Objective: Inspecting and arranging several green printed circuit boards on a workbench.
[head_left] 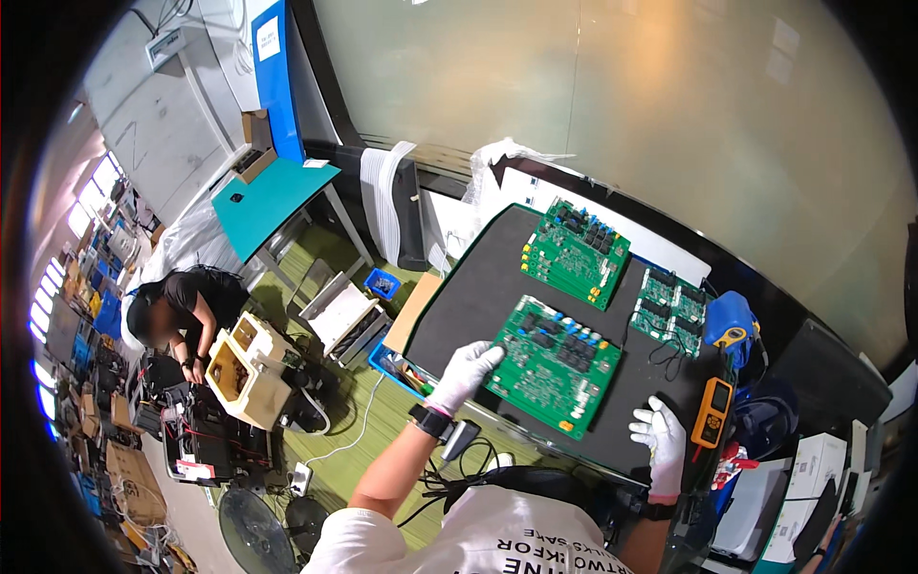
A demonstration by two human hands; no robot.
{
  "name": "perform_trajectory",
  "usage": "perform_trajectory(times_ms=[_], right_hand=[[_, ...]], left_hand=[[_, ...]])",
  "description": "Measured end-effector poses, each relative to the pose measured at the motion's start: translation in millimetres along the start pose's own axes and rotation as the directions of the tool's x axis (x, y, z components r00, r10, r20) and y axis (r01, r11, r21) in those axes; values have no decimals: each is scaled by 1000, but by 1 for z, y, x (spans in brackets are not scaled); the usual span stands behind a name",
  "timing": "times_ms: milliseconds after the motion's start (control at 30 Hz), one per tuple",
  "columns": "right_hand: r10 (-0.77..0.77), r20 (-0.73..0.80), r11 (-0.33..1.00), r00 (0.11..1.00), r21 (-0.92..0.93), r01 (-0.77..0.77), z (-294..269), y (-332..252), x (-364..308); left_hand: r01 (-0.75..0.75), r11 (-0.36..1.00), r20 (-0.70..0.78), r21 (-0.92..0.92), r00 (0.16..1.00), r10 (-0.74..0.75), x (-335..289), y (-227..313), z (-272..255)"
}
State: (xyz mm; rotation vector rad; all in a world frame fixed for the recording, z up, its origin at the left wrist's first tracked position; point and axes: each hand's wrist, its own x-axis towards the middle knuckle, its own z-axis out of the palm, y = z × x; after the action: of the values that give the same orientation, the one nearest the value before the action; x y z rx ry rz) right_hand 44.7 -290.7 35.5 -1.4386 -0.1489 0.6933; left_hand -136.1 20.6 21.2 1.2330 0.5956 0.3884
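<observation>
A green circuit board [545, 375] with black and blue components is tilted above the near part of the dark work table [469, 297]. My left hand [464, 375], in a white glove, grips the board's left edge. My right hand [662, 435], also gloved in white, is off the board's right side, fingers apart and holding nothing. Beyond the held board lies a stack of similar green circuit boards [574, 256]. Several smaller green boards [669, 311] with black leads lie at the table's far right.
An orange handheld meter [712, 413] and a blue tool [732, 323] are along the table's right side. Red-handled tools [734, 467] lie nearby. A white box [805, 488] stands farther right. At left, another person [191, 311] bends over equipment near a cream-coloured housing [251, 371]. A white cable [359, 430] crosses the floor.
</observation>
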Motion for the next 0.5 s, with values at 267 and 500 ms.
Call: perform_trajectory(times_ms=[267, 500], right_hand=[[-2, -82, 1000, 997, -1, 2, -8, 6, 5], [-45, -69, 999, 997, -21, 43, -6, -1, -2]], left_hand=[[-7, 995, -155, -103, 988, -9, 54, 8, -69], [-5, 1000, -117, -14, 993, 4, 95, 1, -111]])
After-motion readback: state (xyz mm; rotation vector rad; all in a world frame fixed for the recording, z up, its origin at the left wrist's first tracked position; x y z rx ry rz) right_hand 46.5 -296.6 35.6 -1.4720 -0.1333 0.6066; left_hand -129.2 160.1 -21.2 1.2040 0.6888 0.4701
